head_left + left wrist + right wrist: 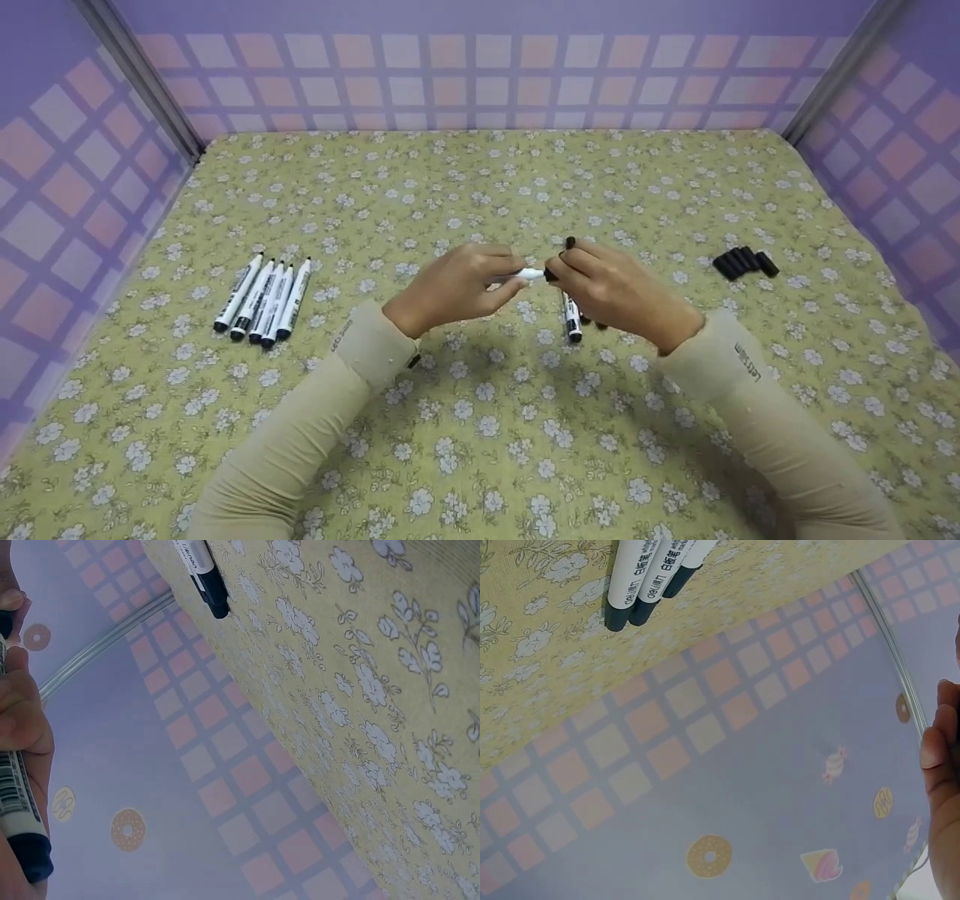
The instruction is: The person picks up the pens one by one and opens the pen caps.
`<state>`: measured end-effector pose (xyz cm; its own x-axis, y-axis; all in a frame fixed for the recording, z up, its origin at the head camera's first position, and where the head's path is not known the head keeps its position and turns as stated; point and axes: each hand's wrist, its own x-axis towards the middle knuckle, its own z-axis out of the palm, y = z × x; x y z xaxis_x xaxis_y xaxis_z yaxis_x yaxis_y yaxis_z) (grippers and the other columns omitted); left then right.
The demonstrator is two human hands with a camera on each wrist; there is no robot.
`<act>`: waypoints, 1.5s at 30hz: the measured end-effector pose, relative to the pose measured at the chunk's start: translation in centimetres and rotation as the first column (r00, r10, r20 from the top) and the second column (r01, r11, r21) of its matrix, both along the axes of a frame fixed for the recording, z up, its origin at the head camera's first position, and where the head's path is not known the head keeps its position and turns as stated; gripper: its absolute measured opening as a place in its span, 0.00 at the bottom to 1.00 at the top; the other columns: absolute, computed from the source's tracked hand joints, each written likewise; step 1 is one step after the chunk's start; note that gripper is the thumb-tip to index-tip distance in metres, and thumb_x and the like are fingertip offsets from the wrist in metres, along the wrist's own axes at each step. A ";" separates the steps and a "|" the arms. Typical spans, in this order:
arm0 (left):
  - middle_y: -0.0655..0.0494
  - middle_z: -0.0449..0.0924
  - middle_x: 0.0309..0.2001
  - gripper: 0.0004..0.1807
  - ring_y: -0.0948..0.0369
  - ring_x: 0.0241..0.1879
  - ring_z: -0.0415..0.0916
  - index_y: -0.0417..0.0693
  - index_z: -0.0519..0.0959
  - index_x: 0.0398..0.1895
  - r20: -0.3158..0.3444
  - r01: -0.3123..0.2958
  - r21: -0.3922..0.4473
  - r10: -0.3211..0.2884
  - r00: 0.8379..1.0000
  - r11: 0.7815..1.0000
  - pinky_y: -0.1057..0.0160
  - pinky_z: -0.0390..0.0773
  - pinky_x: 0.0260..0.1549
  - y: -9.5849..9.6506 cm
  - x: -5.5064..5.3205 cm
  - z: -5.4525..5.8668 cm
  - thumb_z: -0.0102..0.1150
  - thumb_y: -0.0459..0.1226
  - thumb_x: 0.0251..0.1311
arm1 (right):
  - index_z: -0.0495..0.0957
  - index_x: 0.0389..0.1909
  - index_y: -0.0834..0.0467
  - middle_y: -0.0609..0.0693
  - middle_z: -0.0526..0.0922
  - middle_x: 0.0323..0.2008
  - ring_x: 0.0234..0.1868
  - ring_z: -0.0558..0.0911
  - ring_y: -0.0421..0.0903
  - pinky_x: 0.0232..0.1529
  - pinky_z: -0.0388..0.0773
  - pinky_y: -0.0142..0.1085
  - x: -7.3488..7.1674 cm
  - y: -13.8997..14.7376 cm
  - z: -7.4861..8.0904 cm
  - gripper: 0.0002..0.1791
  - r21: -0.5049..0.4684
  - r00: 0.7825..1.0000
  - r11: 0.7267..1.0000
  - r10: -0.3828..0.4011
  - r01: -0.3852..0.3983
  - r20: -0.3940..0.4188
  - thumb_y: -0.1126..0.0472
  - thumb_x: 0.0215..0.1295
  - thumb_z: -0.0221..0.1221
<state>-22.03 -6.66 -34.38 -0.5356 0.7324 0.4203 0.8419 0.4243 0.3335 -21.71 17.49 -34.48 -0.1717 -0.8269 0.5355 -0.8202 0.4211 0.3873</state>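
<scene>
Above the middle of the flowered tabletop (pixel 487 435), the left hand (pixel 469 281) pinches a white marker (pixel 531 274) by its barrel, thumb below and fingers over it, the tapered neck jutting out toward the right hand (pixel 609 283). That one pinches a black cap (pixel 552 275) at the marker's end, nearly in line with it; whether the cap is fully seated cannot be made out, as fingers cover its far side. Most of the barrel is hidden in the left hand, though the left wrist view shows its barcode and dark base, cut off at the frame's border. Beneath the right hand lies a second marker (pixel 572 319), its midsection covered, with other dark ends barely showing beside it. Toward the tabletop's left edge lie five uncapped markers (pixel 277 306); toward its right edge, a cluster of loose caps (pixel 739 262).
</scene>
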 end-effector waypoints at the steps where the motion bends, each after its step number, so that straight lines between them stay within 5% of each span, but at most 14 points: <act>1: 0.50 0.82 0.35 0.13 0.59 0.26 0.76 0.40 0.83 0.46 0.005 -0.002 0.002 0.002 1.000 1.000 0.66 0.77 0.28 -0.1 0.0 0.0 0.52 0.38 0.69 | 0.78 0.39 0.66 0.56 0.76 0.28 0.25 0.70 0.46 0.24 0.71 0.33 0.0 0.0 0.0 0.06 -0.002 1.000 1.000 0.000 0.000 0.002 0.68 0.63 0.60; 13: 0.49 0.80 0.39 0.14 0.61 0.28 0.73 0.40 0.81 0.50 0.107 -0.075 0.045 0.069 0.992 0.996 0.65 0.77 0.30 -2.0 -0.3 -0.7 0.51 0.38 0.70 | 0.77 0.38 0.66 0.56 0.78 0.29 0.25 0.74 0.47 0.25 0.75 0.34 0.0 0.3 -0.1 0.07 -0.036 0.998 0.999 0.001 0.001 0.061 0.69 0.60 0.63; 21: 0.49 0.77 0.43 0.17 0.60 0.32 0.69 0.39 0.77 0.56 0.286 -0.213 0.030 0.195 0.938 0.977 0.63 0.74 0.33 -4.0 -0.8 -1.3 0.49 0.38 0.71 | 0.76 0.37 0.65 0.55 0.76 0.28 0.25 0.70 0.46 0.25 0.71 0.33 0.1 0.5 -0.3 0.04 -0.033 0.996 0.999 -0.006 0.009 0.083 0.69 0.62 0.60; 27: 0.47 0.75 0.43 0.18 0.58 0.29 0.67 0.39 0.75 0.58 0.418 -0.367 -0.027 0.344 0.841 0.930 0.61 0.70 0.28 -5.7 -1.6 -1.9 0.45 0.38 0.72 | 0.77 0.36 0.66 0.56 0.77 0.27 0.24 0.70 0.46 0.24 0.69 0.33 0.0 0.7 -0.5 0.04 -0.045 0.995 0.999 0.000 0.005 0.104 0.69 0.62 0.59; 36: 0.42 0.69 0.51 0.20 0.55 0.40 0.68 0.36 0.70 0.61 0.523 -0.582 -0.085 0.533 0.664 0.809 0.58 0.72 0.38 -9.1 -3.1 -2.5 0.44 0.38 0.72 | 0.79 0.37 0.67 0.56 0.79 0.27 0.25 0.72 0.47 0.24 0.71 0.34 -0.2 0.9 -0.8 0.06 -0.038 0.996 0.999 -0.014 0.017 0.083 0.69 0.59 0.63; 43: 0.41 0.74 0.50 0.24 0.58 0.26 0.65 0.39 0.66 0.67 0.578 -0.662 -0.139 0.603 0.550 0.736 0.59 0.68 0.28 -12.3 -3.5 -2.4 0.44 0.40 0.72 | 0.79 0.37 0.67 0.57 0.80 0.28 0.25 0.75 0.48 0.25 0.75 0.34 -0.2 0.9 -1.0 0.06 -0.026 0.995 0.999 -0.025 0.027 0.093 0.68 0.60 0.63; 45: 0.41 0.74 0.52 0.25 0.59 0.29 0.67 0.41 0.65 0.68 0.596 -0.676 -0.176 0.624 0.506 0.716 0.59 0.69 0.29 -13.0 -3.6 -2.2 0.44 0.42 0.73 | 0.80 0.37 0.68 0.58 0.80 0.28 0.26 0.76 0.48 0.25 0.76 0.34 -0.2 1.0 -1.1 0.07 -0.028 0.995 0.999 -0.023 0.026 0.096 0.68 0.60 0.63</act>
